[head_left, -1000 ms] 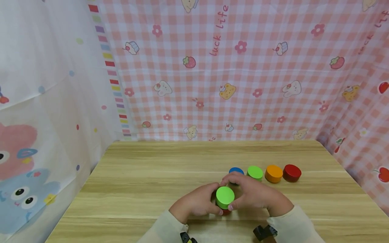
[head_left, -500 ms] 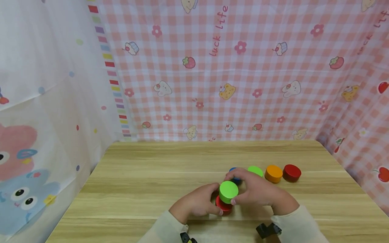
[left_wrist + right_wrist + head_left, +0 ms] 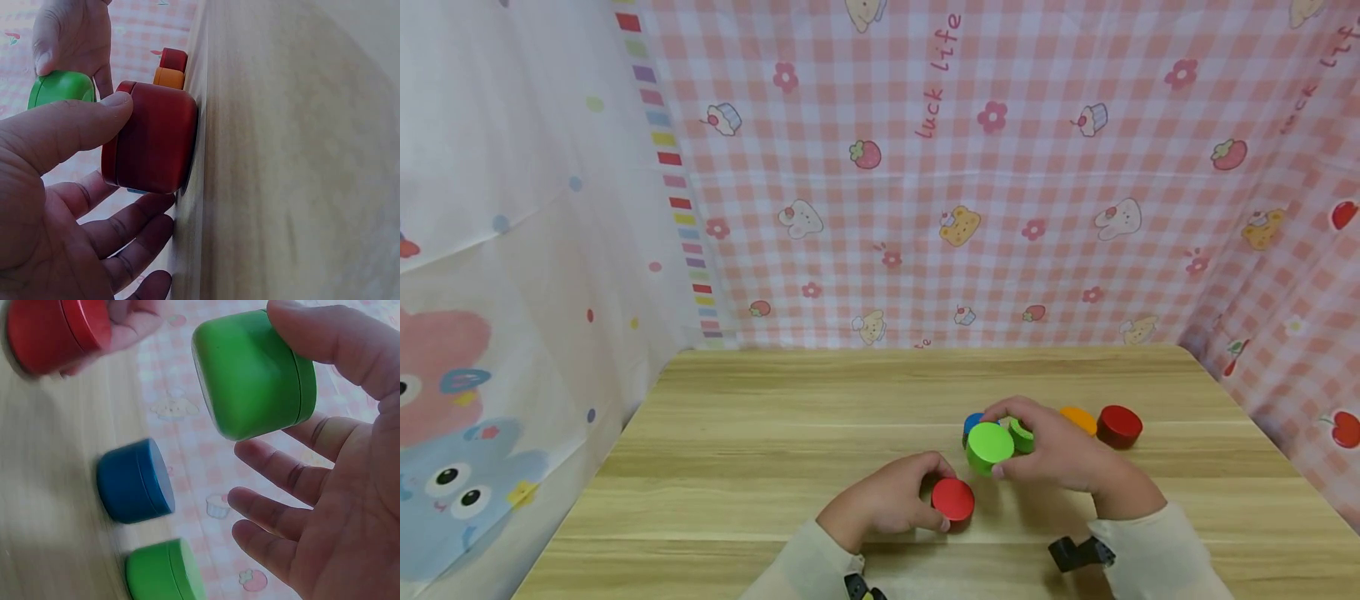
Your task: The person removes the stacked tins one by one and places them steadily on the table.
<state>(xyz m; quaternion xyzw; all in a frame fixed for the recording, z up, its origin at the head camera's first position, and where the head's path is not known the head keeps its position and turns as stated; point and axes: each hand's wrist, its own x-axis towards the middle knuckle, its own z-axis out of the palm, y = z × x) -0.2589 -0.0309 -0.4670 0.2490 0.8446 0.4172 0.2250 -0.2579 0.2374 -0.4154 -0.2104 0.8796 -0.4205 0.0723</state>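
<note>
Small round lidded tins are at both hands. My left hand (image 3: 887, 497) holds a red tin (image 3: 952, 498) on the table; in the left wrist view its thumb presses the lid edge of that red tin (image 3: 156, 137), fingers curved along the far side. Raised above the table, a bright green tin (image 3: 990, 444) is pinched by my right hand (image 3: 1063, 454). The right wrist view shows this green tin (image 3: 247, 375) between thumb and index finger, the other fingers loosely bent beneath. Just behind it stand a blue tin (image 3: 972, 423) and a second green tin (image 3: 1021, 437), partly covered.
An orange tin (image 3: 1078, 419), partly behind the right hand, and a dark red tin (image 3: 1120, 427) continue the row rightward on the wooden table (image 3: 760, 417). Checked pink cloth (image 3: 850, 192) hangs at the back and right, white cloth (image 3: 550, 250) at left.
My right hand has lifted the green tin off the red one and carried it right and back toward the row. My left hand has stayed at the red tin, whose lid now shows fully.
</note>
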